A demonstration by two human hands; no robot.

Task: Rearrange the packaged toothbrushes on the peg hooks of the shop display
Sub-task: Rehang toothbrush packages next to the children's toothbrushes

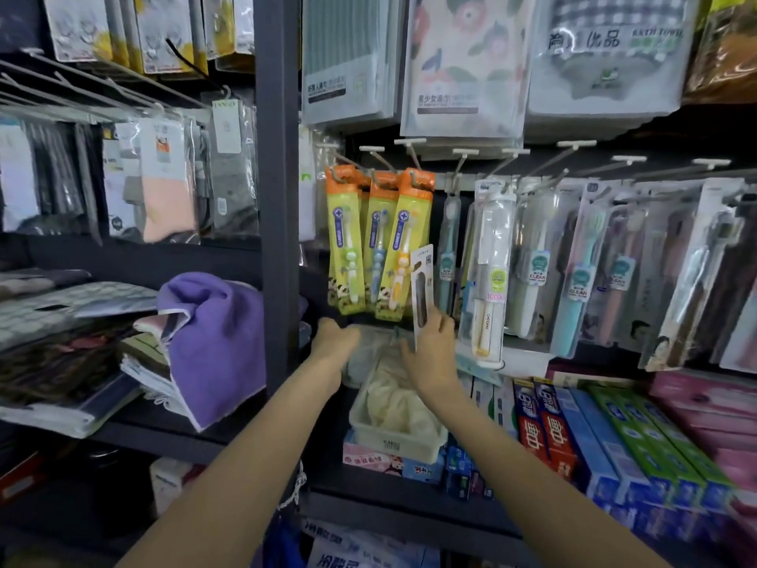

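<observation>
Holding: your right hand (432, 348) pinches a slim white toothbrush pack (422, 289) upright, at 5 o'clock from the orange children's toothbrush packs (379, 243) hanging on their peg hooks (383, 159). Your left hand (334, 340), at 6 o'clock under them: grip state cannot be told.

I count three orange-and-yellow children's toothbrush packs (379, 243) in front at 12 o'clock, with more behind that I cannot number. One slim pack with a dark toothbrush (422, 289) stands upright at centre. Two hands: left hand (334, 336), right hand (432, 346). One pale basket (395, 440) at 6 o'clock; one purple towel (217, 342) at 9 o'clock. At 3 o'clock, clear adult toothbrush packs (581, 264) overlap beyond counting.
</observation>
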